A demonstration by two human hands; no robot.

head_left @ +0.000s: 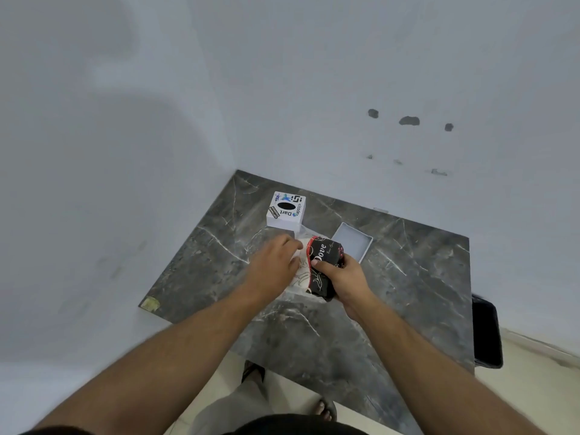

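My right hand (345,281) grips a black packet (323,265) with red edging and white lettering, held just above the dark marble table (408,277). My left hand (276,262) pinches a white sheet with line drawings (303,274) that lies against the packet's left side. The fingertips of my left hand are partly hidden behind the sheet.
A white box covered in stickers (286,210) stands behind my hands. An open white box lid (353,241) lies to the right of it. The table sits in a corner of pale walls. A black object (486,331) hangs off the table's right edge.
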